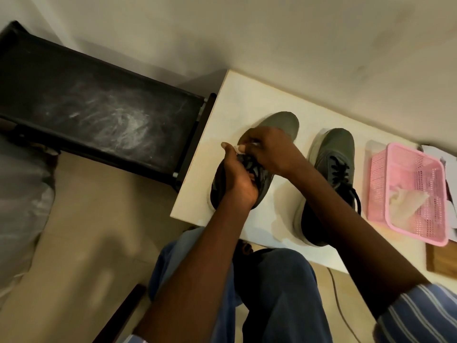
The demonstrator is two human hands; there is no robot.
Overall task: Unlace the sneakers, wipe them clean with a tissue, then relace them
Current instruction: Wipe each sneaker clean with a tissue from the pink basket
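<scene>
Two grey-green sneakers stand on a white table (249,95), toes pointing away from me. Both hands are on the left sneaker (282,122). My left hand (237,179) grips its side and lace area, thumb stretched forward. My right hand (269,149) lies across its top, its fingers pinching a small white piece that looks like a tissue (239,149). Black laces (251,165) show between the hands, and most of this shoe's upper is hidden. The right sneaker (333,149) stands untouched beside it, with its black laces (338,169) threaded.
A pink plastic basket (418,159) holding crumpled tissues (405,196) sits on the table right of the sneakers, with a wooden board (440,258) in front of it. A black bench (99,107) stands to the left of the table. My knees are under the near table edge.
</scene>
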